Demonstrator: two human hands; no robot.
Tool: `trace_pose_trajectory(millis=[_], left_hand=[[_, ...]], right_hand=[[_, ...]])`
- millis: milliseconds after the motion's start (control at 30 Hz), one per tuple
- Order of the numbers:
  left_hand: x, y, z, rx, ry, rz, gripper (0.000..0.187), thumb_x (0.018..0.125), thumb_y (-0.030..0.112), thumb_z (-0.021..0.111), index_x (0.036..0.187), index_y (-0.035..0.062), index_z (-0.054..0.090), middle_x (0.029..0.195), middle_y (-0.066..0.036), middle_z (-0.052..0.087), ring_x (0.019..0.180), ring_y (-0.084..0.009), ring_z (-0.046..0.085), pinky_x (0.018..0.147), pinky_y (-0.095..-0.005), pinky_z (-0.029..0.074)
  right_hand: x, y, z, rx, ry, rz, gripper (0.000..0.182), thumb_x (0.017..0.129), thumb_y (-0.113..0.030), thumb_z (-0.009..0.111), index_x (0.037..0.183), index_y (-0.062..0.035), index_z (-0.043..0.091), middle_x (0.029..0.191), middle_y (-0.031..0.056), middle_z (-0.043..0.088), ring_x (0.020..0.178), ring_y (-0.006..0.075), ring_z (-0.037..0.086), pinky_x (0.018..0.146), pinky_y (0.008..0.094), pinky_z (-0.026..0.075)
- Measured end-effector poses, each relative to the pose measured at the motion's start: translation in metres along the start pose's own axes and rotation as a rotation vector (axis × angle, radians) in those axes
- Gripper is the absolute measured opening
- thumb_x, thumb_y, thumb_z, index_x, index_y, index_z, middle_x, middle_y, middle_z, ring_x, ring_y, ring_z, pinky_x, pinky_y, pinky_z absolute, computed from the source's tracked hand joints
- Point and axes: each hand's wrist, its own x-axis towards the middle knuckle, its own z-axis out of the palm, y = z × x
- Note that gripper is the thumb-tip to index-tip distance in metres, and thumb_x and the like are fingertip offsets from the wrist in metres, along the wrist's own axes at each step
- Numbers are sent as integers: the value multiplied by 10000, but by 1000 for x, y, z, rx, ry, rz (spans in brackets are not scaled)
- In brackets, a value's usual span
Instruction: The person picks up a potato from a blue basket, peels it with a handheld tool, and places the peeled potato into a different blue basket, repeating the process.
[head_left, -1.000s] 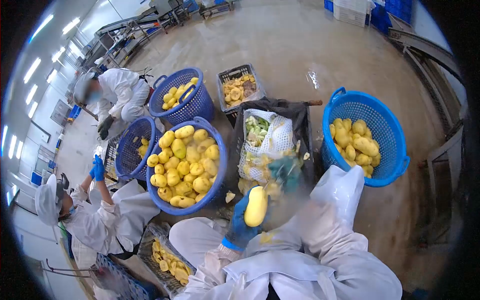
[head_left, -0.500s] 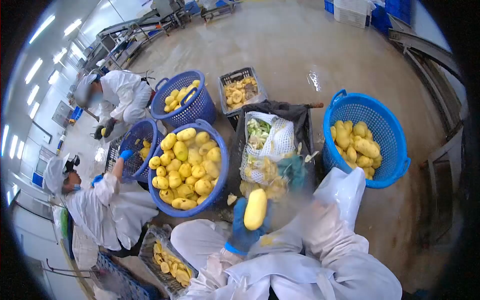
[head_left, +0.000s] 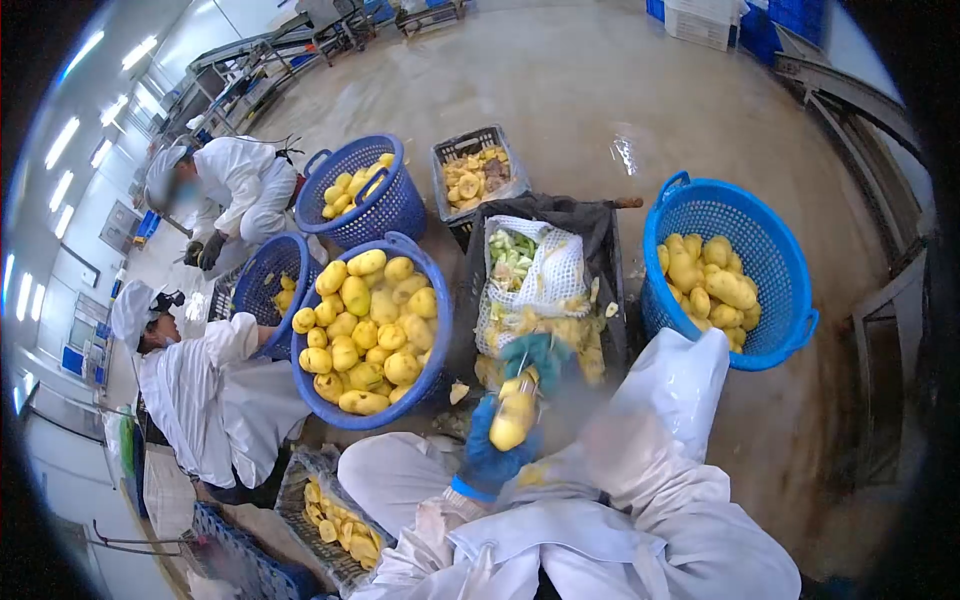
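My left hand [head_left: 490, 450], in a blue glove, is closed around a peeled yellow potato [head_left: 510, 424] above my lap. My right hand [head_left: 540, 358], in a green glove, reaches over the far end of the potato. Its fingers are curled on a thin tool that looks like a peeler [head_left: 522, 384], lying against the potato; the tool's details are blurred. Just beyond my hands stands a dark-lined crate [head_left: 612, 340] with white netting [head_left: 556, 275] and yellow and green peelings.
A blue-purple basket [head_left: 440, 385] of yellow potatoes stands left, a bright blue basket [head_left: 785, 335] of potatoes right. Cut pieces fill a crate [head_left: 290, 490] at lower left. Two co-workers in white [head_left: 215, 400] [head_left: 240, 185] work on the left beside more baskets.
My right hand has swung from beyond the crate's peelings onto the potato with the tool. The potato has tilted and dropped slightly in my left hand. The nearer co-worker's arm has lowered into a basket.
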Motion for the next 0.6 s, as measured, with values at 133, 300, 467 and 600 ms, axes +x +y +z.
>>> trace_pose_trajectory(millis=[133, 300, 467, 600], left_hand=[[-11, 31, 7, -548, -226, -258, 663, 861, 478, 590, 1370, 100, 398, 1260, -132, 526, 1120, -273, 535, 863, -378, 498], [-9, 30, 17, -542, -238, -222, 693, 847, 479, 608, 1384, 104, 381, 1311, -135, 477, 1143, -264, 522, 852, -365, 509], [-13, 35, 16, -426, -173, -222, 657, 855, 445, 605, 1377, 108, 392, 1268, -117, 524, 1130, -241, 533, 872, -371, 502], [-11, 36, 25, -379, -149, -200, 653, 854, 427, 608, 1379, 105, 390, 1275, -109, 521, 1124, -243, 540, 881, -374, 494]], right_hand=[[41, 11, -68, 46, 567, 25, 230, 931, -240, 552, 866, -37, 636, 782, 47, 643, 666, 144, 589, 625, 281, 489], [36, -4, -59, -457, 293, -8, 335, 947, -357, 526, 899, -39, 620, 814, 71, 652, 664, 141, 593, 614, 256, 468], [29, -10, -60, -304, 307, -151, 287, 964, -267, 498, 932, -11, 622, 840, 79, 651, 696, 153, 614, 661, 281, 485], [32, -13, -48, -62, 305, -29, 283, 984, -245, 456, 959, -14, 619, 864, 65, 646, 709, 144, 614, 695, 277, 486]])
